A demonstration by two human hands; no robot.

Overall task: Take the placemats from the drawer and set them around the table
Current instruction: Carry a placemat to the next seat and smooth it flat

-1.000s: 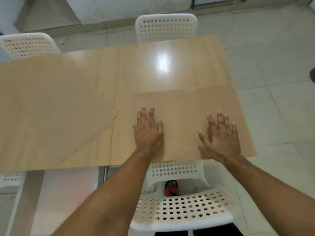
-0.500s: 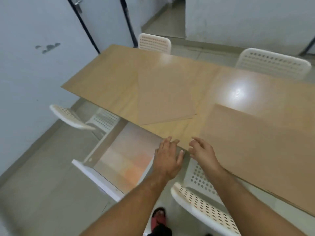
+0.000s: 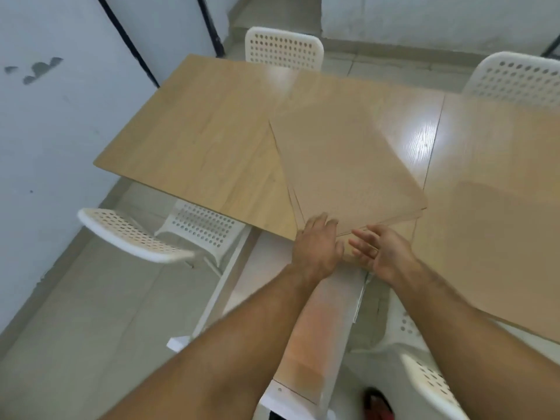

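Note:
A stack of tan placemats (image 3: 342, 153) lies askew on the middle of the wooden table (image 3: 200, 140), its near corner by the table's front edge. My left hand (image 3: 316, 247) has its bent fingers on that corner; the fingertips are hidden, so I cannot tell whether they pinch a mat. My right hand (image 3: 381, 250) hovers just right of the corner, palm turned left and fingers spread, holding nothing. A single placemat (image 3: 491, 253) lies flat on the table at the right. The white drawer (image 3: 315, 328) stands pulled out under the table, below my forearms.
White perforated chairs stand around the table: one at the far end (image 3: 283, 48), one at the far right (image 3: 515, 77), one at the near left (image 3: 136, 234), one at my right (image 3: 430, 386). A wall (image 3: 45, 116) runs along the left.
My view has swung from the laid placemat to the stack on the left. Both hands left that mat, passed along the table's edge and reached the stack's near corner.

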